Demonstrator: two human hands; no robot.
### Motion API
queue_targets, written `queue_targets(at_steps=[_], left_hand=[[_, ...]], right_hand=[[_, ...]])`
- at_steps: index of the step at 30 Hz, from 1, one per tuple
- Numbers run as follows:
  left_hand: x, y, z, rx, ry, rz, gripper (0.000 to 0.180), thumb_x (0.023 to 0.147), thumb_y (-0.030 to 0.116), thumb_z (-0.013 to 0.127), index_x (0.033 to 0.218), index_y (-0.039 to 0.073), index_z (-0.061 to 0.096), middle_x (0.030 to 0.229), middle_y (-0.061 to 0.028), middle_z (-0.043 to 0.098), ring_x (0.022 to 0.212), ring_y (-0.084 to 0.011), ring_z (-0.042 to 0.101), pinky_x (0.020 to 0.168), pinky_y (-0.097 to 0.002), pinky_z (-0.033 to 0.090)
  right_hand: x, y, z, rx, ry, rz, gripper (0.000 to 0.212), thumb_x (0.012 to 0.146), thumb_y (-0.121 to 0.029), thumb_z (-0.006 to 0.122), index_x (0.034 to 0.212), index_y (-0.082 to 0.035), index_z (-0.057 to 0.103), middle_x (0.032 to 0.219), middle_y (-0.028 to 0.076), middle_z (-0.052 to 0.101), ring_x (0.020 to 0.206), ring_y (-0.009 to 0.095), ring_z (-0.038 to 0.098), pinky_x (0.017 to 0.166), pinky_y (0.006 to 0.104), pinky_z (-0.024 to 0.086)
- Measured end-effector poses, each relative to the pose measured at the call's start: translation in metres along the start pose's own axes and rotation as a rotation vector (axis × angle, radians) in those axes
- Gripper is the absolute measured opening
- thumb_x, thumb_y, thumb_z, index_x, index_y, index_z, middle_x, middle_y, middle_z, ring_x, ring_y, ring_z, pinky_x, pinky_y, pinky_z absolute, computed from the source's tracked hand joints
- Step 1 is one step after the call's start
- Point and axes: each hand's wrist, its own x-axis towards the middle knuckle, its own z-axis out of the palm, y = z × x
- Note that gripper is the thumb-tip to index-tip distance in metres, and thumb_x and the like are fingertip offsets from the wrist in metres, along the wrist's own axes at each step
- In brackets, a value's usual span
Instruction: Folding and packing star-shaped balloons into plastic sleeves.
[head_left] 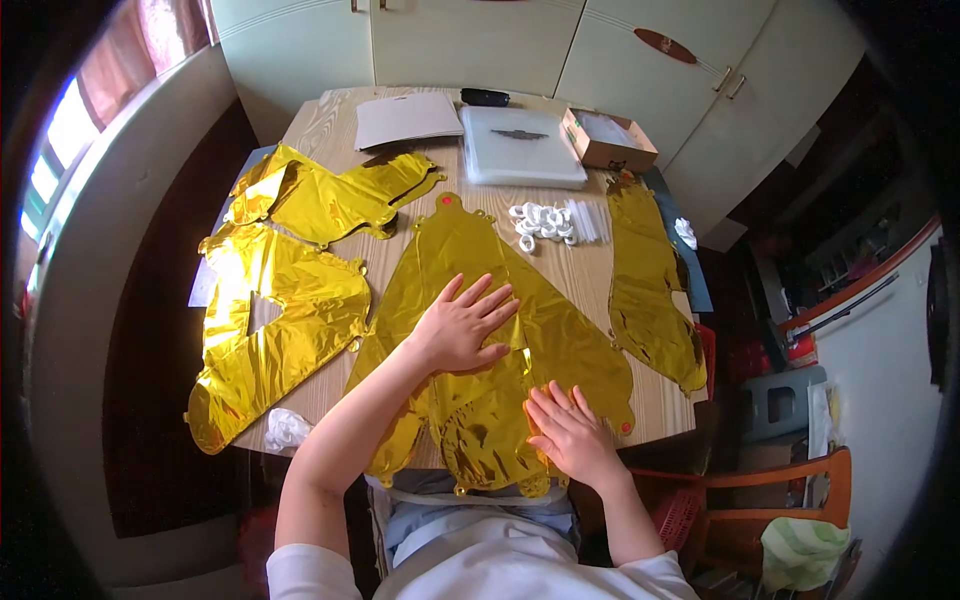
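Note:
A large gold foil balloon [560, 330], uninflated and roughly triangular, lies flat in front of me, its lower edge reaching over the table's near side. My left hand [465, 325] rests palm down on its middle, fingers spread. Lower and to the right, my right hand [573, 433] also lies flat on the foil with its fingers stretched out. Red dots show at the balloon's top tab and right corner. Other flat gold foil balloons lie around it: one at the far left [320, 195], one at the near left [300, 350] with a hole in it, and one on the right [645, 270].
Toward the back of the wooden table [335, 125] are grey cardboard sheets [408, 118], a clear plastic case [520, 160], a black item [485, 97] and an open cardboard box [610, 150]. White ribbon rolls [540, 222] sit beside clear tubes [587, 222]. A wooden chair [770, 485] stands right.

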Motion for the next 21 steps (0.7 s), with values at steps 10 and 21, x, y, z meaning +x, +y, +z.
queue_targets(at_steps=[10,21], left_hand=[[0.000,0.001,-0.001,-0.001,-0.015,-0.007,0.070,0.091,0.057,0.042,0.147,0.017,0.033,0.153,-0.0079,0.032,0.142,-0.0311,0.025,0.114,-0.0538,0.016],[0.001,0.002,-0.002,0.023,-0.042,-0.023,0.072,0.090,0.061,0.038,0.148,0.019,0.032,0.153,-0.0053,0.031,0.143,-0.0286,0.023,0.117,-0.0513,0.013]], right_hand=[[0.008,0.005,-0.015,-0.025,-0.030,-0.055,0.056,0.090,-0.044,0.056,0.133,-0.007,0.052,0.141,0.009,0.048,0.134,0.031,0.039,0.111,0.0510,0.028],[0.017,0.019,-0.001,-0.077,-0.050,-0.066,0.063,0.089,-0.052,0.054,0.135,-0.009,0.050,0.144,0.007,0.045,0.138,0.031,0.034,0.112,0.0513,0.025]])
